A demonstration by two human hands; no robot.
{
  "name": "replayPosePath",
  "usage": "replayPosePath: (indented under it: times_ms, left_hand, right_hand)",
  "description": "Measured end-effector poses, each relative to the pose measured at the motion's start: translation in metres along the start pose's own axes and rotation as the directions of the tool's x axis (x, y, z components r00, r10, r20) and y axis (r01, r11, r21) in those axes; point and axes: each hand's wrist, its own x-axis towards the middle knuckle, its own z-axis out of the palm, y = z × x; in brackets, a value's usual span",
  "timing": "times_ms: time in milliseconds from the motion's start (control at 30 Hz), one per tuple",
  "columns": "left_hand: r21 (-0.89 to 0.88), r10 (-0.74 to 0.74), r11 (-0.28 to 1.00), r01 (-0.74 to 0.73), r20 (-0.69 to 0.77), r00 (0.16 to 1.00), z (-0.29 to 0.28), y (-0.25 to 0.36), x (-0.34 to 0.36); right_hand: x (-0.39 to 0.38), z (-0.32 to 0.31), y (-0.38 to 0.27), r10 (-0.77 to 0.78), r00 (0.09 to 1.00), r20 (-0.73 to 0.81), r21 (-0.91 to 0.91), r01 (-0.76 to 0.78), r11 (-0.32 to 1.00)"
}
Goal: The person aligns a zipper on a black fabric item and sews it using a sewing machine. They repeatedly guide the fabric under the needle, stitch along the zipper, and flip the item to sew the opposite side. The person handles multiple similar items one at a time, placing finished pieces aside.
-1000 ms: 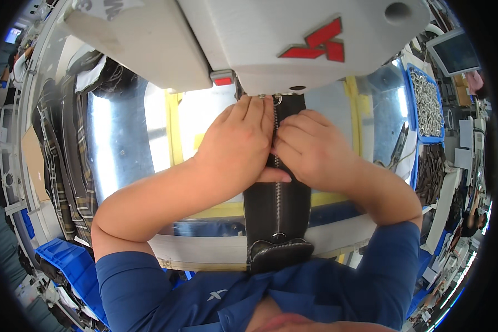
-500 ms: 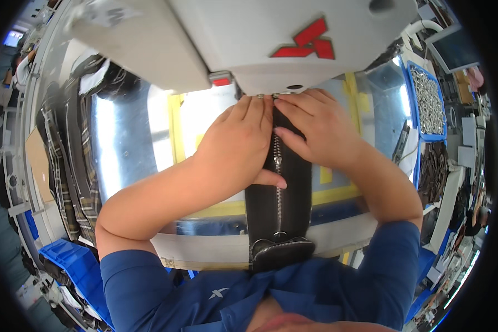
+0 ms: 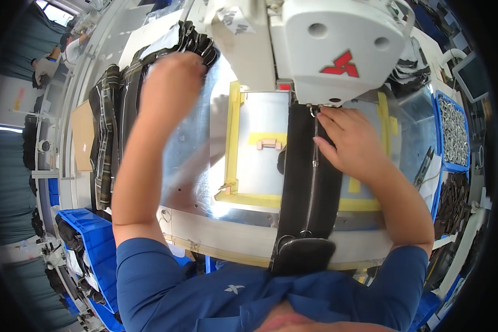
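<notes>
A long black zippered piece [image 3: 299, 191] runs from the sewing machine head [image 3: 337, 61] toward my body. Its metal zipper goes down the middle, and a small black pouch [image 3: 304, 255] with a curved zip lies at the near end. My right hand [image 3: 351, 141] rests on the piece's right side, close below the machine head, with fingers stretched out. My left hand [image 3: 174, 86], smeared by motion, is off the piece at the far left, over a bundle of dark pieces [image 3: 196, 44]. Its fingers are too blurred to tell whether they hold anything.
Yellow tape [image 3: 233, 138] frames the work plate, where a small copper-coloured block [image 3: 268, 144] sits. Plaid and black strips [image 3: 106, 133] lie at left, above a blue crate [image 3: 94, 232]. Blue trays at right hold metal parts [image 3: 452, 130] and dark pieces [image 3: 452, 205]; tweezers [image 3: 425, 166] lie beside them.
My left hand has left the black piece and swung out to the dark bundle at the far left. My right hand has stayed on the piece. The view has shifted left.
</notes>
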Motion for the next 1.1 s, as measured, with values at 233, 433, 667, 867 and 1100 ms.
replayPosePath:
  times_ms: [233, 433, 667, 867, 1100]
  left_hand:
    - [0.093, -0.064, 0.993, 0.077, -0.140, 0.988, 0.027, -0.142, 0.027]
    - [0.114, -0.037, 0.988, 0.107, -0.496, 0.868, 0.015, -0.125, 0.022]
    - [-0.098, 0.030, 0.992, -0.074, -0.395, 0.918, -0.036, 0.032, -0.081]
    - [-0.478, 0.392, 0.785, -0.394, -0.108, 0.914, 0.001, 0.132, -0.135]
    - [-0.588, 0.324, 0.735, -0.338, -0.134, 0.937, 0.026, 0.131, -0.061]
  right_hand:
    - [0.003, 0.010, 0.000, -0.028, 0.999, -0.021, -0.003, 0.028, 1.000]
    - [-0.003, 0.006, 0.004, -0.027, 0.998, -0.059, 0.006, 0.027, 1.000]
    - [-0.010, -0.007, -0.013, 0.051, 0.999, 0.006, 0.425, -0.049, 0.904]
    - [0.003, -0.019, -0.027, 0.150, 0.722, 0.675, 0.731, -0.683, -0.004]
    - [-0.009, -0.009, 0.002, 0.212, 0.849, 0.484, 0.851, -0.513, 0.115]
